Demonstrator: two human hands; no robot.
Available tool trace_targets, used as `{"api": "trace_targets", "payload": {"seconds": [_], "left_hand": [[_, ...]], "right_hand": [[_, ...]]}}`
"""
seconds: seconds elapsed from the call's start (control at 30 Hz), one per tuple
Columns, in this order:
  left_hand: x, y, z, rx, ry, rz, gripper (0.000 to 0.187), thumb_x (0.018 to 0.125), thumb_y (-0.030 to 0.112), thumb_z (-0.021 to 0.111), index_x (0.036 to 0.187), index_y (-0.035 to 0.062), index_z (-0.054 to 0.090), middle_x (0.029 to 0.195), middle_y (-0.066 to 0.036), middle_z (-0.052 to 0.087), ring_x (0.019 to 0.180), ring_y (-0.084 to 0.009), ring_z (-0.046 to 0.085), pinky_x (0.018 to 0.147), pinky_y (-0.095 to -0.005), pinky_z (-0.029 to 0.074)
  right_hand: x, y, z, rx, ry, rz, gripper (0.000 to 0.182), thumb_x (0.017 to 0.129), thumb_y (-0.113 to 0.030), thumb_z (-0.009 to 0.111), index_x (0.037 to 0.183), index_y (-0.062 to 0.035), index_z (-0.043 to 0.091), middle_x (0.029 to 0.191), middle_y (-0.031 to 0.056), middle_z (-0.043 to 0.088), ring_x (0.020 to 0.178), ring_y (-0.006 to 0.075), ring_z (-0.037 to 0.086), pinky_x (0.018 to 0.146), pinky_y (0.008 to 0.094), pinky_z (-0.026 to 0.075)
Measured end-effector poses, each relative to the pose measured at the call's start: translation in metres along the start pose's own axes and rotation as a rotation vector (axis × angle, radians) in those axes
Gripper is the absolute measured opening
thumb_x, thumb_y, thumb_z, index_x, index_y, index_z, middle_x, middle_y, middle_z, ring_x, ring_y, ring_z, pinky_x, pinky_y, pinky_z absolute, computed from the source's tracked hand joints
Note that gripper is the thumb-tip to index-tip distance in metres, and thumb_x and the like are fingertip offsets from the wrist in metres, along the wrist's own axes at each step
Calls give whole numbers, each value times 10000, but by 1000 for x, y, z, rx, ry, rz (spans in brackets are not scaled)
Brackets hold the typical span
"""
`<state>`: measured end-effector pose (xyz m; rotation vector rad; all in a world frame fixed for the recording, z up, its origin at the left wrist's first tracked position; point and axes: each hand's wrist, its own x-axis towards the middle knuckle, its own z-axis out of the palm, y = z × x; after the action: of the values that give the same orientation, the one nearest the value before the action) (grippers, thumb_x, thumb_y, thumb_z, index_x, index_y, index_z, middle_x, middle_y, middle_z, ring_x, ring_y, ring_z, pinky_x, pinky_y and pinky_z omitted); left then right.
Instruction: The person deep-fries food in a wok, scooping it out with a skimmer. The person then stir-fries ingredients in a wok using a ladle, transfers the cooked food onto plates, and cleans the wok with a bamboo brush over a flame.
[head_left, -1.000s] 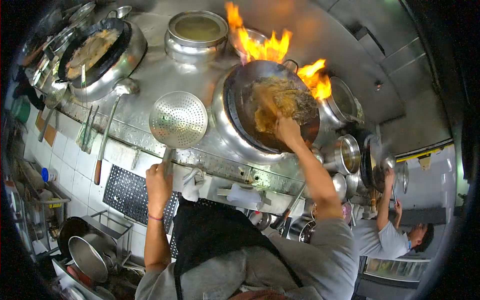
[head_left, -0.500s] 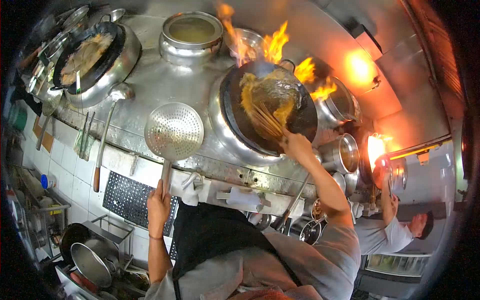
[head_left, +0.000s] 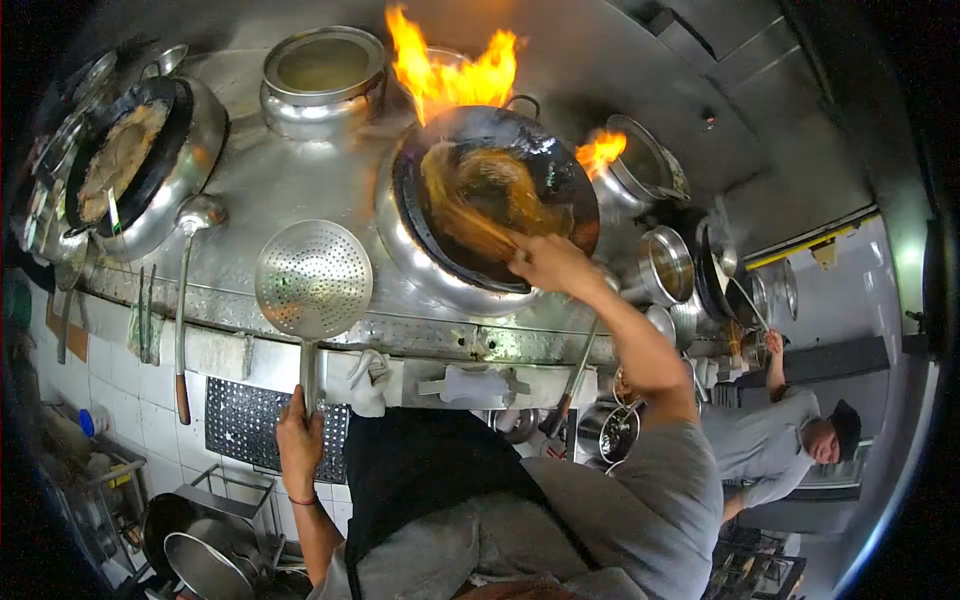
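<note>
My left hand [head_left: 300, 445] is wrapped round the handle of a perforated skimmer [head_left: 313, 278], whose round bowl lies over the front of the steel stove [head_left: 260, 190]. With my right hand [head_left: 555, 265] I grip a bamboo wok brush [head_left: 475, 232]. Its bristle end is down inside a black wok [head_left: 575, 200], in a thin brownish liquid that looks stirred up. The wok sits tilted on its steel burner ring. Tall flames [head_left: 455, 80] rise behind the wok's far rim.
A steel pot [head_left: 325, 75] stands behind, and another wok [head_left: 165, 150] with brownish contents is at left. A ladle [head_left: 200, 212] rests on the stove's front edge. More flame [head_left: 602, 152] burns at right, by a pot. A co-worker [head_left: 775, 440] holds a long-handled tool farther right.
The brush has swept within the wok, and the liquid has shifted. My view has turned slightly, so things sit farther left. The co-worker's large flame is gone, and the co-worker has moved.
</note>
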<state>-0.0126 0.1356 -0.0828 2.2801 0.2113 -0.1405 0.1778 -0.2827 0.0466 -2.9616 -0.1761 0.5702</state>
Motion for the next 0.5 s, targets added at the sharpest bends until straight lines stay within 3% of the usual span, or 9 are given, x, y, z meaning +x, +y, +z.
{"api": "trace_targets", "payload": {"seconds": [0.1,0.13,0.17,0.23,0.3,0.37,0.4,0.43,0.5], "left_hand": [[6,17,-8,88,-1,-15,420,801,66,617,1194,-64,542,1088,-297,581,1025,-426,562,889,-441,445],[13,30,-9,33,66,55,386,814,62,604,1175,-62,552,1086,-285,587,1021,-422,563,893,-436,443],[21,47,-10,-22,133,128,352,826,59,591,1157,-60,562,1083,-274,593,1016,-417,565,897,-432,441],[40,88,0,-117,167,322,260,845,22,563,1091,-52,597,1057,-238,615,983,-390,583,883,-413,448],[55,138,17,-193,68,539,203,831,22,581,1015,-46,632,1051,-217,623,981,-368,590,875,-411,456],[61,179,54,-275,3,808,172,794,15,601,953,-35,642,1009,-193,626,963,-358,588,858,-420,464],[68,203,75,-324,0,951,155,785,19,604,927,-35,638,988,-186,624,949,-355,586,849,-421,468],[75,222,97,-376,-4,1092,139,777,22,608,900,-35,634,966,-179,621,936,-353,584,840,-422,472],[94,247,140,-195,-81,1115,186,776,59,622,942,-25,633,1000,-186,607,992,-341,564,856,-402,464]], "right_hand": [[-45,61,-17,-454,-200,67,556,814,-333,633,1297,-86,514,1065,161,657,958,383,627,874,456,489],[-48,66,-28,-508,-164,409,510,816,-349,634,1253,-99,553,1046,191,656,967,360,636,874,460,495],[-51,69,-31,-500,-161,424,510,816,-349,634,1253,-99,553,1046,191,656,967,360,636,874,460,495],[-58,75,-38,-562,52,432,339,820,-307,596,1063,-75,647,1017,166,662,948,336,649,808,408,530],[-61,68,-23,-652,78,361,276,827,-238,575,1040,-81,653,941,139,685,870,324,676,731,399,554],[-74,57,-16,-588,-35,233,242,837,-167,542,1032,-78,655,959,173,676,911,316,669,740,438,548],[-76,74,-19,-592,20,194,246,846,-162,519,1023,-55,652,961,197,669,920,309,669,730,472,545],[-69,92,-22,-586,17,208,246,846,-162,519,1023,-55,652,961,197,669,920,309,669,730,472,545],[-50,119,-30,-483,201,474,313,832,-216,549,1077,-31,610,981,212,661,915,341,662,715,486,540]]}}
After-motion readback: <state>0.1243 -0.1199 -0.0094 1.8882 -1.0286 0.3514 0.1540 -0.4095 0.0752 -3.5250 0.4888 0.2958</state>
